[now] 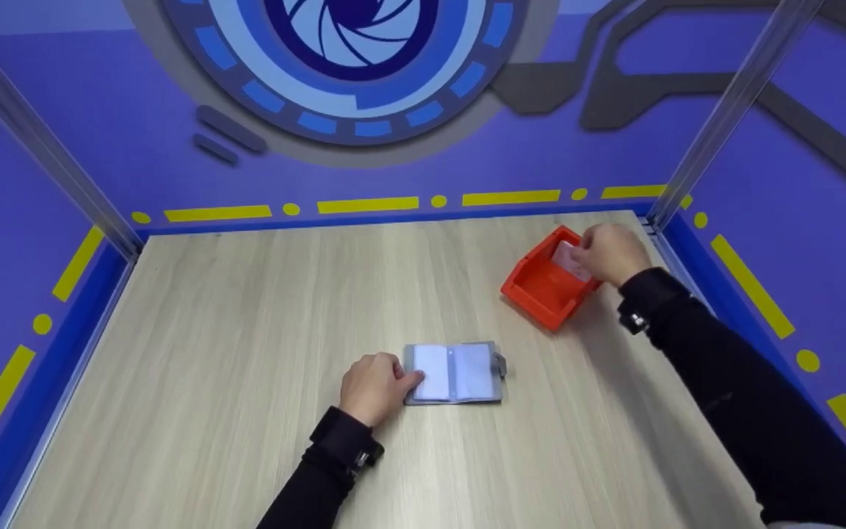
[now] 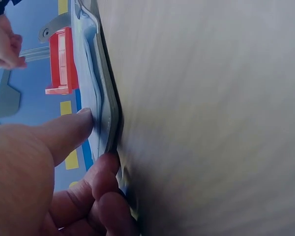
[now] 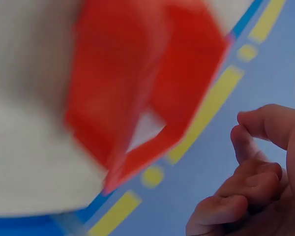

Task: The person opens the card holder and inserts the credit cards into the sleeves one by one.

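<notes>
Your grey booklet (image 1: 452, 375) lies open on the bench (image 1: 247, 330), so the opening looks done: 2 pale pages (image 1: 473, 371) show side by side, and the clasp tab (image 1: 500, 365) is unfastened at 3 o'clock. You have the 9 o'clock edge pinched in your left hand (image 1: 373, 388); the left wrist view shows your thumb (image 2: 71, 130) on the page and your other fingers at the cover's edge. I cannot tell whether the pages hold anything.

Between 1 and 2 o'clock from the booklet, well apart from it, stands the red bin (image 1: 540, 288), its low front turned to about 7 o'clock. Inside it you have a pale card (image 1: 570, 261), toward the bin's 1 o'clock side. Card and booklet are separate, so any work that joins them looks undone.

Your right hand (image 1: 614, 253) is at 2 o'clock from the bin's middle. In the head view it overlaps the card, yet both wrist views show it apart from the bin, its fingers loosely bent with nothing visible between them; I judge it free of any load. Beyond everything, at 12 o'clock, your bench meets the blue wall (image 1: 438, 176).
</notes>
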Tool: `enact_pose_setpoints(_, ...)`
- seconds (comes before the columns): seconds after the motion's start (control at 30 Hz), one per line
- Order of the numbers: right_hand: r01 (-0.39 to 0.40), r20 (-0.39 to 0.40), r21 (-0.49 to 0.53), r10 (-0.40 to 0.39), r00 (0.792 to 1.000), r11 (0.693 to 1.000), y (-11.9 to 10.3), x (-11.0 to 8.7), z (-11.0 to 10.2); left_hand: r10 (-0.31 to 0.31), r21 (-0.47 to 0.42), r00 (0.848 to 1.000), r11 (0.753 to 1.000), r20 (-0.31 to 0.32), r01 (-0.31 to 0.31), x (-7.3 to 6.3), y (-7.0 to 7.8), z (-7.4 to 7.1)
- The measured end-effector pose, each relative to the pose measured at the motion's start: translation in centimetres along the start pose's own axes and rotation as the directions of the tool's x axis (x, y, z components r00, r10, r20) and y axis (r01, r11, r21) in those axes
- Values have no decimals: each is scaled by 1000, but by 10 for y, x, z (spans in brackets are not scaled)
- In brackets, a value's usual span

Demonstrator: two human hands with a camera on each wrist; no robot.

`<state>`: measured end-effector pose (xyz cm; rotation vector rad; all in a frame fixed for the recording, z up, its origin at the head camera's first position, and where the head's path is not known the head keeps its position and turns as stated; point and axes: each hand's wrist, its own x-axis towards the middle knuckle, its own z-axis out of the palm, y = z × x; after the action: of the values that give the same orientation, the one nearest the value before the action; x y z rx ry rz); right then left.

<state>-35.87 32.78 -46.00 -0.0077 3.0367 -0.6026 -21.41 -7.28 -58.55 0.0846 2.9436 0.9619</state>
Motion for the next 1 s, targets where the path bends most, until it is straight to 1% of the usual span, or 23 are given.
enact_pose_setpoints(0.13,-32,-15,-71,31,999,997,28,14,-2,-3,13,1000,1000,1,3,-1,-1,0)
enact_pose_setpoints(0.2,-44,-33,-100,40,999,994,39,17,1,-5,13,1000,1000,2,5,-2,-1,-1)
enact_pose_setpoints(0.3,-85,-38,-119,81,996,989,52,22,9,-8,6,1000,1000,5,8,-2,1,-1)
enact_pose_setpoints(0.43,-174,-3,-110,175,985,979,61,28,19,-3,0,1000,1000,5,3,-3,1,0)
enact_pose_setpoints(0.57,-253,2,-111,255,967,961,62,32,25,7,6,1000,1000,-6,-7,-3,1,1)
enact_pose_setpoints(0.63,-278,4,-103,280,960,955,61,34,26,7,7,1000,1000,-10,-7,-3,1,1)
enact_pose_setpoints(0.7,-286,8,-101,289,957,953,59,35,27,5,4,1000,1000,-9,-5,-3,1,1)
enact_pose_setpoints(0.77,-278,8,-107,280,960,955,58,35,26,4,5,1000,1000,-7,-4,-2,1,1)
enact_pose_setpoints(0.9,-209,-6,-123,210,978,970,58,34,21,5,8,1000,1000,-6,-5,-1,0,1)
enact_pose_setpoints(1.0,-156,-13,-104,155,988,982,57,31,16,3,14,1000,1000,-10,-3,0,0,0)
